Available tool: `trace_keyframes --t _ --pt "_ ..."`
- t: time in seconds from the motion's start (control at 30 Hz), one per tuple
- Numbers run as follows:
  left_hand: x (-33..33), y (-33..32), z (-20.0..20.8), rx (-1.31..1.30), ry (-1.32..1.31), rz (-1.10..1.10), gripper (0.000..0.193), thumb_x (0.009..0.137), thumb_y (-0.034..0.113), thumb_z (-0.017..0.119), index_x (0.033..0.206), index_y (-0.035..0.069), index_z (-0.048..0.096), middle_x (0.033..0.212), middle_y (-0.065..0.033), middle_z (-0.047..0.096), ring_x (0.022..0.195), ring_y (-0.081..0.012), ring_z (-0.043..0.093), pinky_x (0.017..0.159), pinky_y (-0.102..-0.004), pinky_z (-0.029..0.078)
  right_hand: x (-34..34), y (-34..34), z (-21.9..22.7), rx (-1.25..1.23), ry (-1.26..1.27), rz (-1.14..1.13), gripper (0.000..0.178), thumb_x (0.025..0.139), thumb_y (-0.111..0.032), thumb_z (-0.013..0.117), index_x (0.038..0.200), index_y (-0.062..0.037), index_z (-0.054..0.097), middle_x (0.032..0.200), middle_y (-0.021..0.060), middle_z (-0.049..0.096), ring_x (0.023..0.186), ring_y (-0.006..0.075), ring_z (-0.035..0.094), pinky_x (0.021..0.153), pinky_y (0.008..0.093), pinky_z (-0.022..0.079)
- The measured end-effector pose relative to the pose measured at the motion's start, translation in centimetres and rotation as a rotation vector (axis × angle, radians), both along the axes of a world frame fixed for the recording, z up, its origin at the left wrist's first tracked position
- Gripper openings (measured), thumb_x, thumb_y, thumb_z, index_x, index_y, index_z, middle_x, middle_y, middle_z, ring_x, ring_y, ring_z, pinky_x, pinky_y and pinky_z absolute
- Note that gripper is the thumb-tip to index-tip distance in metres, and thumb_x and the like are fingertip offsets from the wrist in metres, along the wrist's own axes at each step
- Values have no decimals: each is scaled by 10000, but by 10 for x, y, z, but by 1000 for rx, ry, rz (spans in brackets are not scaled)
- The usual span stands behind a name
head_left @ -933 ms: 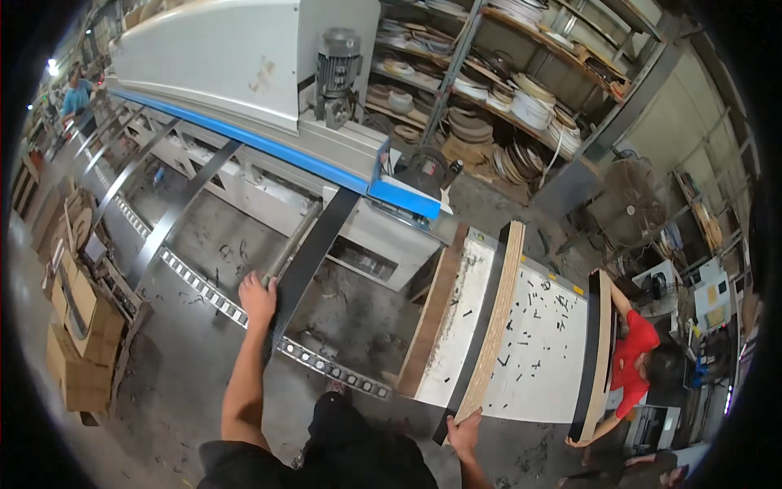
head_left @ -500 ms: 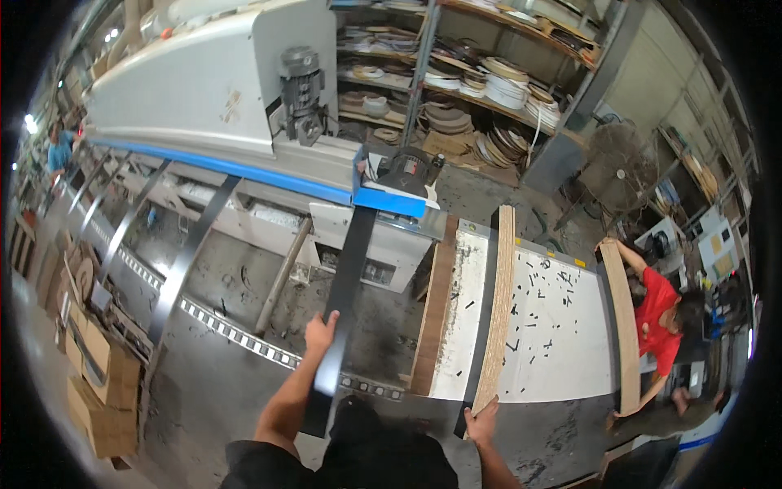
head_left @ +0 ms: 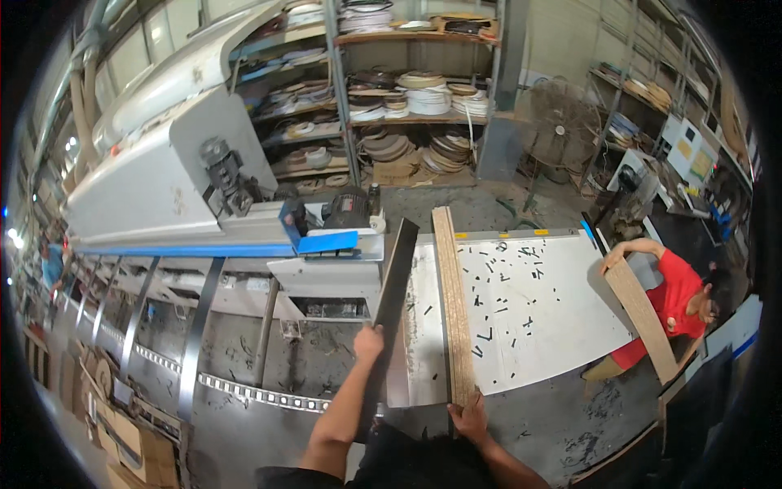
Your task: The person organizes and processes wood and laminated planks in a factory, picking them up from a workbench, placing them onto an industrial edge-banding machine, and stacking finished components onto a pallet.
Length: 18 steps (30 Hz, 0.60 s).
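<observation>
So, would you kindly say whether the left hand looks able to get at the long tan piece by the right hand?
Probably not readily: the left hand grips the dark board, which lies between it and the long tan piece.

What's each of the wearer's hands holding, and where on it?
Left hand: black panel, by its left long edge, about midway. Right hand: long light-brown piece, by its near end.

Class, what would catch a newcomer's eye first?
Near the centre, the left hand grips a long dark board, with a tan stack beside it at the right hand. Right of those, small black scraps litter a white table. Far right, a co-worker in red handles another tan piece.
</observation>
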<state>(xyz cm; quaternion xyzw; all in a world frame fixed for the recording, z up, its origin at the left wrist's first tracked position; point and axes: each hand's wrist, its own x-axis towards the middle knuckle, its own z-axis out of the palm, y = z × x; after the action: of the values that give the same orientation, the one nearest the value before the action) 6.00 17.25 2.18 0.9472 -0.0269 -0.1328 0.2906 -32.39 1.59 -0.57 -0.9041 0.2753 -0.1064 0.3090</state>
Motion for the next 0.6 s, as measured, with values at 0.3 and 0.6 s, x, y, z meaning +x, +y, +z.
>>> trace_keyframes --t 0.3,0.6 --pt "-109 -149 -24 -229 -38 -380 559 1137 476 435 1550 125 572 1031 -255 768 1011 -434 759 897 -515 566 -2 -5 21 135 221 -59 1528 702 -861 801 1644 151 150 1623 377 338 1442 502 454 1190 564 417" --pt "-145 -187 -3 -201 -5 -293 865 830 586 883 1454 52 614 1133 -172 805 1001 -328 780 864 -435 592 -11 -17 43 157 239 -145 1215 711 -359 928 1605 116 257 1368 241 536 1185 403 650 1004 466 576"
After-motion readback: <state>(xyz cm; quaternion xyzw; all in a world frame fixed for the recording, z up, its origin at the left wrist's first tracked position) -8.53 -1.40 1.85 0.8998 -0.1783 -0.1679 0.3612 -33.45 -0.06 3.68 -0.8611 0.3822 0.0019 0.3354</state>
